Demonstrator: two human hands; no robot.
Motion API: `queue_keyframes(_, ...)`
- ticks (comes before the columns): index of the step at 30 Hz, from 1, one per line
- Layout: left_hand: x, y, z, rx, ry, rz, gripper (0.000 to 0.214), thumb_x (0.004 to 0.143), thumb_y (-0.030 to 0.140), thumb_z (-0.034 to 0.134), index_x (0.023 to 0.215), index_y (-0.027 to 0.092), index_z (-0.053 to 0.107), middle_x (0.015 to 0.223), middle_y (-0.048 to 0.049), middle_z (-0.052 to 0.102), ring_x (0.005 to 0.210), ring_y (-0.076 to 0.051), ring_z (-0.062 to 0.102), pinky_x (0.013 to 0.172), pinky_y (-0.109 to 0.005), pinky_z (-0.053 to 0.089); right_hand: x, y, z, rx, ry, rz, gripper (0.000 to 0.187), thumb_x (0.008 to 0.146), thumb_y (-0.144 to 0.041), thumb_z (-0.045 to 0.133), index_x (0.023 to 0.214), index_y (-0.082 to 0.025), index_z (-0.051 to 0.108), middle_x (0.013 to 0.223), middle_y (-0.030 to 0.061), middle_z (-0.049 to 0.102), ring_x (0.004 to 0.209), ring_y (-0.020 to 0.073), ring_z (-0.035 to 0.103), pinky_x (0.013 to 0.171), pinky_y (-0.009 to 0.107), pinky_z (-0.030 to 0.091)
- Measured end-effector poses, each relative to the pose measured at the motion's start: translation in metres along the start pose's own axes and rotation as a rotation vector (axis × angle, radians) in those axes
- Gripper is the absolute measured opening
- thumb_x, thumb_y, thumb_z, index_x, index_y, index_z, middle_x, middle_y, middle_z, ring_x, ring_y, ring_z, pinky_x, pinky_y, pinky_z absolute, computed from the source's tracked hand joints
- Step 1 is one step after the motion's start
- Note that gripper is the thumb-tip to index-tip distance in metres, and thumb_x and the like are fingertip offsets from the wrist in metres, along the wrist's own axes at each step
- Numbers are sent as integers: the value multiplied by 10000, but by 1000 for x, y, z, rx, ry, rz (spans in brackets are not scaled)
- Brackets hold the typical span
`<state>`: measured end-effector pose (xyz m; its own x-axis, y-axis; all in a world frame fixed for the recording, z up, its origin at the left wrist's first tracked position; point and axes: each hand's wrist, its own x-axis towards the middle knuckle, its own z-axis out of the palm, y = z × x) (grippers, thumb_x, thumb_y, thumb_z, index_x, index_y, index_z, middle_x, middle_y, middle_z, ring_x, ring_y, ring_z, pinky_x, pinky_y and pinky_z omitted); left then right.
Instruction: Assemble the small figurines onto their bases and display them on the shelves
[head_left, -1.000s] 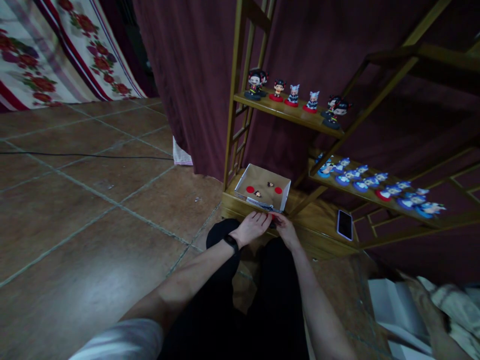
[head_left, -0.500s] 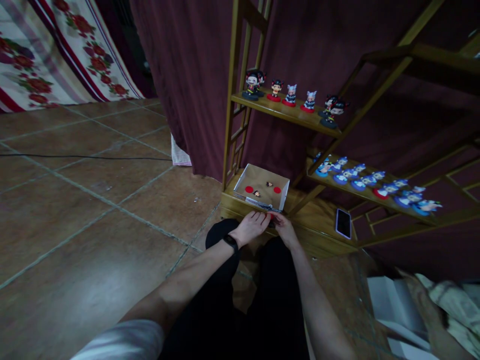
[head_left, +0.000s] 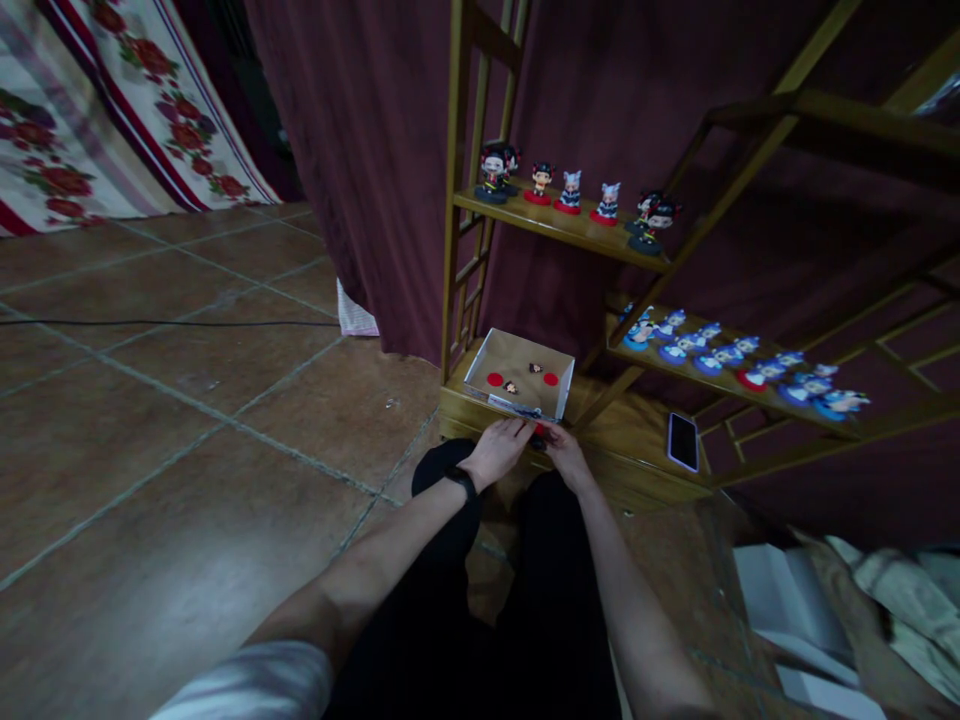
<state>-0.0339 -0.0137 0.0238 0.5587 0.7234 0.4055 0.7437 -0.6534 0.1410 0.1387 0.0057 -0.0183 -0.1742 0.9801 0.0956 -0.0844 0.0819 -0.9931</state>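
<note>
Just in front of the open cardboard box, my left hand (head_left: 501,448) and my right hand (head_left: 564,450) meet with bent fingers. Between their fingertips is a small red-and-black figurine (head_left: 538,432), mostly covered by the fingers. Inside the box (head_left: 517,348) lie two red discs, one at left (head_left: 495,380) and one at right (head_left: 550,380). Two small dark-haired figurine pieces, a near one (head_left: 511,387) and a farther one (head_left: 535,368), lie there too.
The box sits on the wooden stand's bottom board (head_left: 619,425), with a phone (head_left: 682,442) to its right. Several figurines stand on the upper shelf (head_left: 570,225) and several blue-white ones on the lower shelf (head_left: 720,370). White boxes (head_left: 795,600) are on the floor at right.
My hands stay together by the box's front edge, their fingers shifting slightly so that more of the red-and-black figurine shows. The view has turned a little.
</note>
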Motion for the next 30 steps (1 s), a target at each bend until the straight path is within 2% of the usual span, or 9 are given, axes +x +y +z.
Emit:
queue_keyframes(6, -1, 4, 0, 80, 0, 31, 401, 826, 121, 417, 1227, 131, 424, 1024, -111, 573, 944, -205, 545, 828, -347, 409, 0, 3, -2, 0, 3, 3, 410, 609, -200, 677, 1013, -253, 633, 1071, 24, 660, 1033, 199, 586, 977, 394, 399)
queue_keyframes(15, 0, 2, -2, 43, -10, 17, 411, 849, 144, 382, 1259, 128, 398, 1021, -105, 579, 943, -195, 545, 841, -336, 398, 0, 0, 1, 10, 34, 23, 425, 588, -206, 700, 1007, -244, 636, 1046, 29, 672, 989, 199, 606, 948, 395, 425)
queue_keyframes(21, -1, 3, 1, 120, 1, 44, 414, 838, 118, 383, 1251, 119, 406, 1046, -112, 567, 966, -205, 532, 843, -341, 396, 0, 0, 1, 21, 49, 18, 396, 588, -181, 691, 974, -254, 648, 1042, 14, 671, 990, 190, 604, 957, 389, 417)
queue_keyframes(30, 0, 5, -1, 211, -24, 80, 432, 844, 105, 353, 1276, 101, 372, 1037, -133, 565, 945, -200, 537, 838, -347, 395, -1, 2, -2, 5, 26, 16, 419, 609, -201, 680, 1022, -252, 633, 1067, 27, 662, 1013, 199, 596, 967, 403, 408)
